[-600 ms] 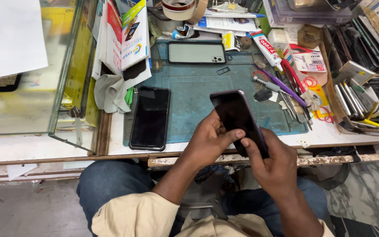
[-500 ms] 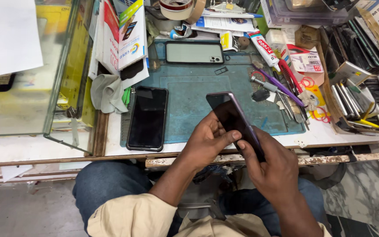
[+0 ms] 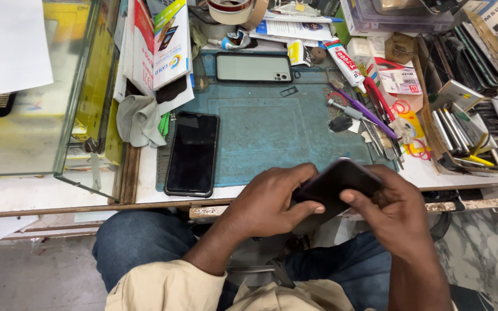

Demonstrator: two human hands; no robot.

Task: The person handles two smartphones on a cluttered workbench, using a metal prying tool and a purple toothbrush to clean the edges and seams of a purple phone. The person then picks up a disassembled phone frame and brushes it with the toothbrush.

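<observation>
Mostly hidden between the two hands, a dark phone [image 3: 336, 183] was held over the near edge of the workbench [image 3: 341, 203], only its upper face and one rim showing. The left hand [image 3: 269, 203] curled around its left end, thumb pressed along the underside; the right hand [image 3: 396, 210] wrapped the other end, fingers closed over it. Well apart, a second black phone [image 3: 192, 152] lay flat, overlapping the left edge of the teal mat [image 3: 272, 135]. Whether the held phone's screen faced up could not be told.
</observation>
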